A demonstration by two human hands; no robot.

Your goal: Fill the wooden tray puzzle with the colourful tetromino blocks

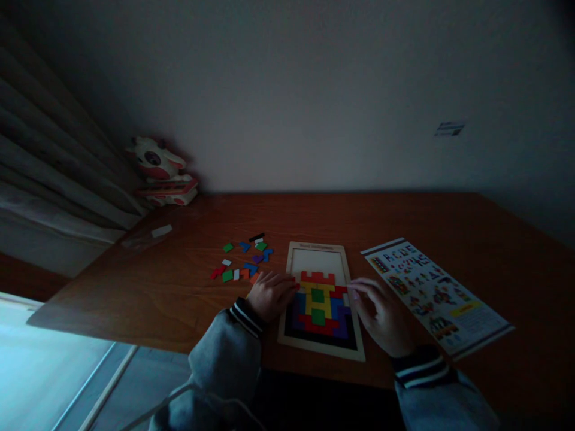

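Note:
A wooden puzzle tray (293, 263) lies on the brown table, its lower part filled with coloured blocks and its top part bare. My left hand (269, 294) rests at the tray's left edge, fingers curled, their tips touching a red block (318, 278) in the top filled row. At the tray's right edge my right hand (380, 311) has its fingers bent, the tips against the blocks there. Whether either hand pinches a block is hidden. Several loose coloured pieces (245, 260) lie scattered left of the tray.
A printed pattern sheet (438, 296) lies right of the tray. A red-and-white toy (162, 170) stands at the table's far left corner by a curtain (54, 173). A small clear bag (150, 234) lies near the left edge. The wall is close behind.

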